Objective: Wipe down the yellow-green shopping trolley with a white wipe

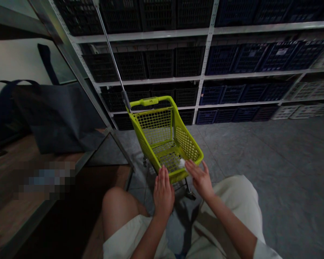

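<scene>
A small lime-green shopping cart (pixel 187 135) with grid-patterned walls stands on the floor in front of my knees. My left hand (pixel 164 192) is at its near rim, fingers straight and side by side, with nothing seen in it. At the near right corner of the rim is my right hand (pixel 201 178). Its fingers press on a small white wad (pixel 181 163), perhaps tissue or cloth, which pokes out past the fingertips over the basket. The fingers hide the rest of the wad.
A metal pole (pixel 110 50) rises from the cart's handle corner. Behind stand white shelves (pixel 162 34) with black crates (pixel 160 64) and blue crates (pixel 250 59). To the left, a metal-framed wooden table (pixel 13 212) carries a dark bag (pixel 61 115). Grey floor (pixel 283 151) stretches right.
</scene>
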`<action>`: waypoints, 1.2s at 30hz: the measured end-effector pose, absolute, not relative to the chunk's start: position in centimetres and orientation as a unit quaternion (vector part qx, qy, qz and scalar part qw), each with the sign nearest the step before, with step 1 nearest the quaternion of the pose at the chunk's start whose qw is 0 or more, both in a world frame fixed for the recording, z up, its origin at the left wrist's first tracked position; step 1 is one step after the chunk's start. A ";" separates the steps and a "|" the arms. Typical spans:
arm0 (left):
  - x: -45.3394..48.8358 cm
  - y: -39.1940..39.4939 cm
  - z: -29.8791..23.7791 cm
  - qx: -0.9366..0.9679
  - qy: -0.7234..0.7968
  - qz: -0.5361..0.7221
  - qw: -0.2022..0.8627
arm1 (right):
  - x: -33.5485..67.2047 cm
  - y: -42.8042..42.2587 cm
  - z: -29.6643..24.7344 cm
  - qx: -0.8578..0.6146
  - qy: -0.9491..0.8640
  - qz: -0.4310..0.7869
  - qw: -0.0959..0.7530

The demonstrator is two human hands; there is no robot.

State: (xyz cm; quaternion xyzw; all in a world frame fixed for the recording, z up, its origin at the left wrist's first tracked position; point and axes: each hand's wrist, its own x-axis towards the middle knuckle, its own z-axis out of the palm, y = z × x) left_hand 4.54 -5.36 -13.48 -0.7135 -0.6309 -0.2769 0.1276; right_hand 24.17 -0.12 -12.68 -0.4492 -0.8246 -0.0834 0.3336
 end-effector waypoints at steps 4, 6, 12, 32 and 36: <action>5.1 -5.5 -13.0 -0.709 -0.635 -0.282 0.121 | 28.2 1.9 -12.4 -0.554 -0.755 -0.100 0.336; 5.4 -5.5 -13.1 -0.707 -0.638 -0.286 0.108 | 26.5 1.3 -12.4 -0.567 -0.746 -0.086 0.337; 5.4 -5.4 -14.1 -0.699 -0.640 -0.291 0.129 | 15.7 -3.2 -12.7 -0.472 -0.800 -0.020 0.370; 5.6 -5.5 -14.0 -0.699 -0.643 -0.275 0.146 | 15.6 -3.8 -12.6 -0.461 -0.805 -0.012 0.374; 4.8 -5.5 -14.0 -0.711 -0.634 -0.269 0.142 | 17.8 -3.5 -12.2 -0.440 -0.827 -0.020 0.350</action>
